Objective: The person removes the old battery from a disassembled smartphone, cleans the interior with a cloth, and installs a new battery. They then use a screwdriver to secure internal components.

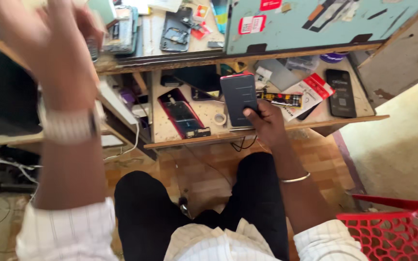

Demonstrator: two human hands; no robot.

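My right hand grips a dark phone-shaped slab with a pink edge, holding it upright over the low wooden shelf. My left hand is raised high at the upper left, blurred, fingers spread, close to a small dark object on the upper worktop; whether it holds that object I cannot tell. A silver watch sits on the left wrist and a thin bangle on the right.
On the shelf lie an opened red phone, a tape roll, a black phone and a red-and-white packet. A pale blue board leans above. Phone parts cover the worktop. A red plastic basket stands lower right.
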